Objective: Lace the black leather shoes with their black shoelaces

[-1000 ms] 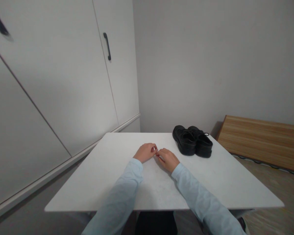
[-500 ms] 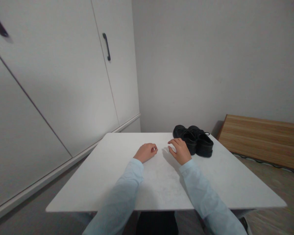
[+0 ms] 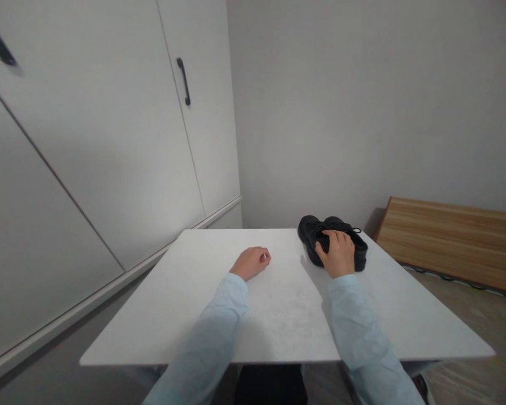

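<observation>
Right hand point(image 3: 338, 254) moved over shoes point(image 3: 308, 232) near table point(image 3: 177, 281) edge, grip parted, hold unclear; left hand point(image 3: 250, 263) apart, curled, empty.

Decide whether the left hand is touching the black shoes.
Apart: the head view shows white tabletop between the left hand and the black shoes.

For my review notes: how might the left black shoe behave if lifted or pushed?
The left black shoe is unlikely to roll, sitting upright on its sole. Its open top may flex under a pinch. Pushed right, it would probably nudge the other shoe beside it.
</observation>
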A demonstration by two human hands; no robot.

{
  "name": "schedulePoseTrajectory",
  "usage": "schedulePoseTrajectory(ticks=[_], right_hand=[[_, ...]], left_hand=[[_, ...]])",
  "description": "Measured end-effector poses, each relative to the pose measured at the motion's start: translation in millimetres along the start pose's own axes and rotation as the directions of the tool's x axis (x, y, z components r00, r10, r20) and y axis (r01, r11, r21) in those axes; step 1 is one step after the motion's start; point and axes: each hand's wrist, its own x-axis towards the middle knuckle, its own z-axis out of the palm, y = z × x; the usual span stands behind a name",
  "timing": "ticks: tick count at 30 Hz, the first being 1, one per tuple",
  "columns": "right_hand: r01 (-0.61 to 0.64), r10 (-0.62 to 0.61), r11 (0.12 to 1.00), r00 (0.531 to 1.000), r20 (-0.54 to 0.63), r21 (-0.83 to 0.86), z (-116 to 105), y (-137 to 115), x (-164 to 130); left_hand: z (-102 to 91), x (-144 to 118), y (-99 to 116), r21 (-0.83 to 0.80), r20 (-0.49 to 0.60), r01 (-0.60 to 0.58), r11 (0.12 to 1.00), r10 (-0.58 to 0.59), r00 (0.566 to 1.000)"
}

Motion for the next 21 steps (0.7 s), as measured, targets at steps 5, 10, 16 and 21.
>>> schedulePoseTrajectory(ticks=[5, 10, 16, 21], right_hand=[[0.022, -0.017, 0.999, 0.991, 0.133, -0.034, 17.3, 12.9, -7.2], [0.022, -0.013, 0.998, 0.984, 0.178, -0.053, 31.6, 24.4, -12.5], [0.007, -0.009, 1.000, 0.976, 0.219, 0.010, 33.3, 27.5, -10.9], [-0.053, 0.024, 0.992, 0.972, 0.235, 0.115, 32.6, 27.6, -9.7]], left_hand=[[-0.1, -0.2, 0.2, 0.007, 0.008, 0.007, 1.000, -0.007, 1.000], [1.2, -0.2, -0.8, 0.009, 0.004, 0.008, 1.000, -0.008, 1.000], [2.4, -0.5, -2.0, 0.006, -0.001, 0.011, 1.000, -0.011, 1.000], [4.6, -1.0, -4.2, 0.002, -0.014, 0.012, 1.000, -0.012, 1.000]])
